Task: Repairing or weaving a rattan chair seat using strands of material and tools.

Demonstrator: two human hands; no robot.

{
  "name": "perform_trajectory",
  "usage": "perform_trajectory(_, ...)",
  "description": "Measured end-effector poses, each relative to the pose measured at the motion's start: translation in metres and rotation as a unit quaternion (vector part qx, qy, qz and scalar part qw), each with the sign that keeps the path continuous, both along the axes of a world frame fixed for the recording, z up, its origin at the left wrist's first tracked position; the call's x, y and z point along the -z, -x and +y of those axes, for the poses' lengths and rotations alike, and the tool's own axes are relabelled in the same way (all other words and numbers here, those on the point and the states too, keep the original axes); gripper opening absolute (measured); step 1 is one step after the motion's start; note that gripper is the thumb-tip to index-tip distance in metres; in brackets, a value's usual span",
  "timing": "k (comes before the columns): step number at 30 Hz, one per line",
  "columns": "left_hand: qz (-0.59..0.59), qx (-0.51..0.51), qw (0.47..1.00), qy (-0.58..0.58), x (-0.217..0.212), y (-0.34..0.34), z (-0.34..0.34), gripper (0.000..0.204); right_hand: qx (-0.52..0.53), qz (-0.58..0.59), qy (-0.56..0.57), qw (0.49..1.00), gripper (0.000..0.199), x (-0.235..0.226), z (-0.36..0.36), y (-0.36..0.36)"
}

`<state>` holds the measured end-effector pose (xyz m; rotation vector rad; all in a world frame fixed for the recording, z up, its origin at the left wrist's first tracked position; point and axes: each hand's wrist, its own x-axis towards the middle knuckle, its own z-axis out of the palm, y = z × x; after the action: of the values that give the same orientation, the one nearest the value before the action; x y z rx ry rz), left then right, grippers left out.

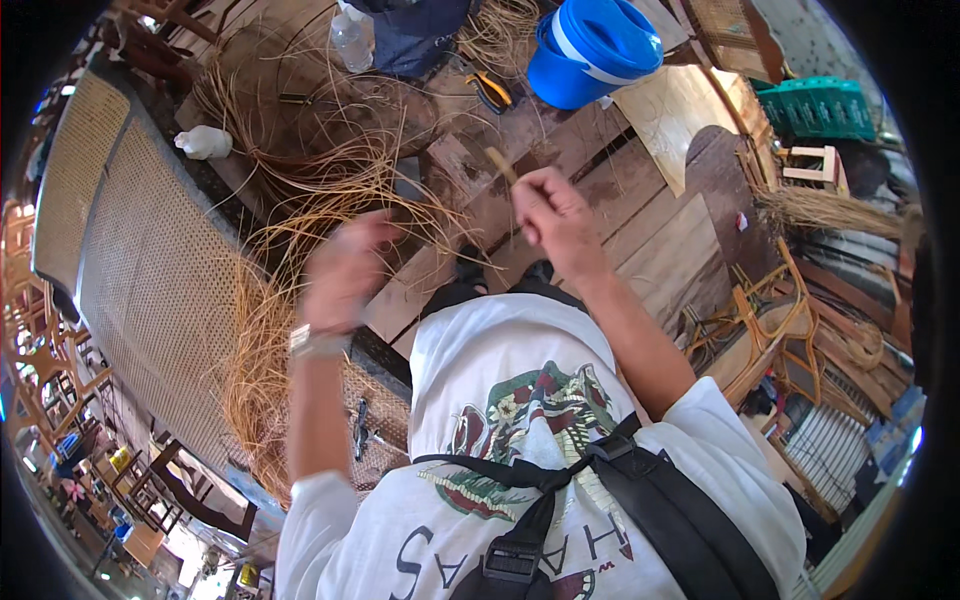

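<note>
In my right hand (556,222) a short tan stick (502,165) is gripped, its free end pointing up and away from me over the plank floor. My left hand (345,268), wearing a light-coloured watch, is smeared by motion, so its fingers cannot be made out. It hovers beside a loose heap of thin cane strands (330,170). A large woven cane panel (160,250) with a dark frame lies to my left, with more tangled strands over its near edge.
Ahead stand a blue bucket (568,78) and a clear plastic bottle (352,40). Orange-handled pliers (490,92) lie on the planks. A white bottle (205,142) rests by the panel. Small tools (361,430) lie near my left forearm. Wooden pieces (790,320) are piled at right.
</note>
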<state>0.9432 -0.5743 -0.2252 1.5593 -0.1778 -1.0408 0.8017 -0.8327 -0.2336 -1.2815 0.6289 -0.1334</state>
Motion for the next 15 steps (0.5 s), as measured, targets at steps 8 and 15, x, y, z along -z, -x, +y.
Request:
perform_trajectory(8, 0.19, -0.13, 0.938, 0.259, 0.036, -0.043, -0.081, 0.023, -0.085, 0.164, 0.233, 0.955, 0.014, 0.047, -0.005, 0.1)
perform_trajectory(15, -0.063, -0.072, 0.982, 0.161, 0.011, -0.312, 0.028, 0.033, -0.075, 0.192, 0.213, 0.955, 0.019, 0.113, -0.047, 0.171)
